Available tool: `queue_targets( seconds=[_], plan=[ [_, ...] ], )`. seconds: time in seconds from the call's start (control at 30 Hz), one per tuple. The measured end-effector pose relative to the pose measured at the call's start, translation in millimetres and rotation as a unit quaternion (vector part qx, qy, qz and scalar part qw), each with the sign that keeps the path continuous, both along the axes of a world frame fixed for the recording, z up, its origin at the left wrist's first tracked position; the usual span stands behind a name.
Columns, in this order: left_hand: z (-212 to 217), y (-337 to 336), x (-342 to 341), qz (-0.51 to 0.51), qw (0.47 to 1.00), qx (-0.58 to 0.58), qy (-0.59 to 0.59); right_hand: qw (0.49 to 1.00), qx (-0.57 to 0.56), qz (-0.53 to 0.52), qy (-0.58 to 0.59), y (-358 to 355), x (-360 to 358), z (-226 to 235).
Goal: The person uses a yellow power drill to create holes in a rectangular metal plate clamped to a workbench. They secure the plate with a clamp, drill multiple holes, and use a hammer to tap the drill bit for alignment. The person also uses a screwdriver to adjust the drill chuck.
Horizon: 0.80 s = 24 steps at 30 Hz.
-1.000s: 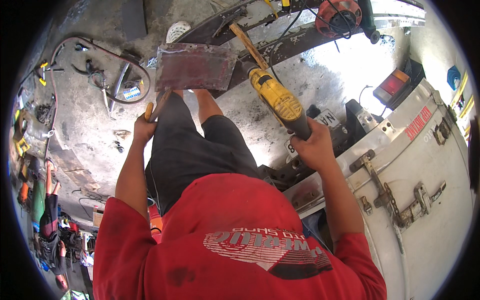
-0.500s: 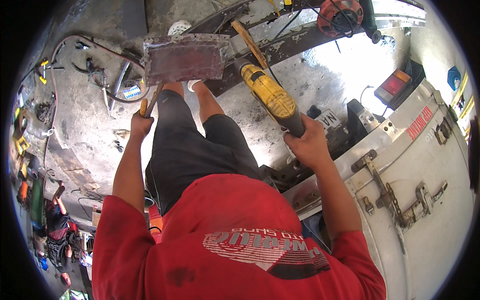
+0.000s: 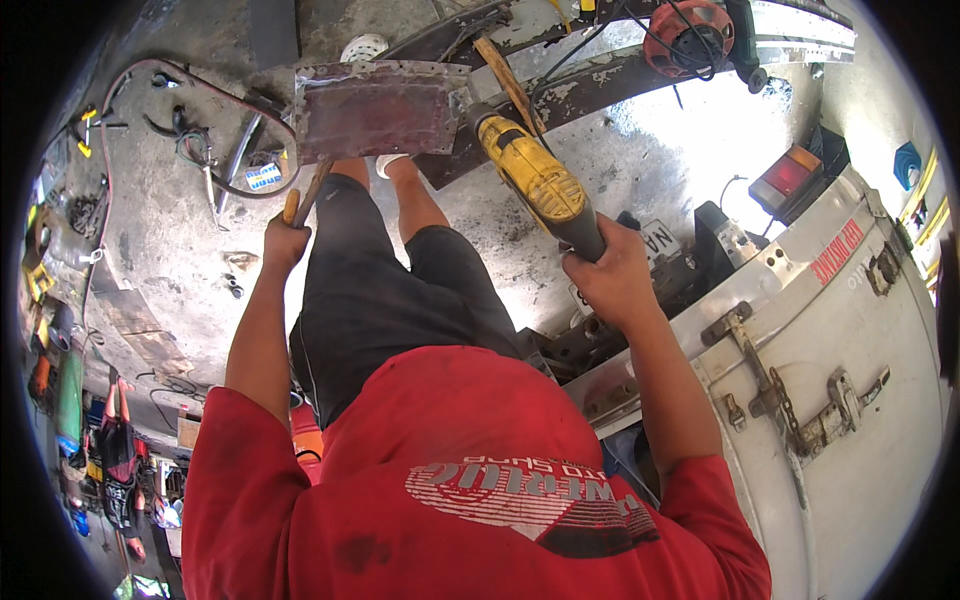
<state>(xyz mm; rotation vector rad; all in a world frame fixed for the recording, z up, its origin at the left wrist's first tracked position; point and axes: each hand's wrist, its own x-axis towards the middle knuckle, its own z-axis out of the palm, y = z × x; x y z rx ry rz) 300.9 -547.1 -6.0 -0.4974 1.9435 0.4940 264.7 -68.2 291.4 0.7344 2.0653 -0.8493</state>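
My left hand [image 3: 287,242] is closed around the lower end of a narrow brown strip [image 3: 318,186], with a wood-coloured handle [image 3: 291,207] standing up from the fist. The strip's upper end reaches the lower edge of a flat, reddish-brown metal panel [image 3: 378,112]; how the two join cannot be made out. In my right hand [image 3: 612,270] is a yellow power tool [image 3: 535,172], gripped by its dark grey handle. Its front end points up and left, close beside the panel's right edge. The exact kind of tool does not show clearly.
To the right stands a white vehicle door [image 3: 840,330] with metal latches, below a tail lamp [image 3: 786,180]. A dark beam [image 3: 590,85] crosses behind, bearing a wooden stick [image 3: 508,85] and a red round device [image 3: 690,40]. A hose [image 3: 110,190] and tools lie left; another person [image 3: 117,460] is at lower left.
The power tool has shifted slightly up and left relative to me. The view has moved a little, and the panel appears slightly higher and further right. Both hands keep their grips.
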Motion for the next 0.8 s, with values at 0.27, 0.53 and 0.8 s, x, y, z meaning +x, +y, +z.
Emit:
queue_targets(
  seconds=[0.27,0.53,0.8],
  plan=[
    [-1.1,0.3,-2.1,-0.009,1.0,0.002,0.001,0.996,0.046,0.072,0.002,-7.7,-15.3,0.3],
    [1.0,-0.2,-5.9,-0.006,1.0,0.007,-0.008,0.984,0.09,0.15,-0.029,-12.2,-40.2,6.6],
    [7.5,3.1,-12.0,-0.016,1.0,0.006,0.001,0.962,0.109,0.245,-0.046,-14.9,-64.3,14.0]
  ],
)
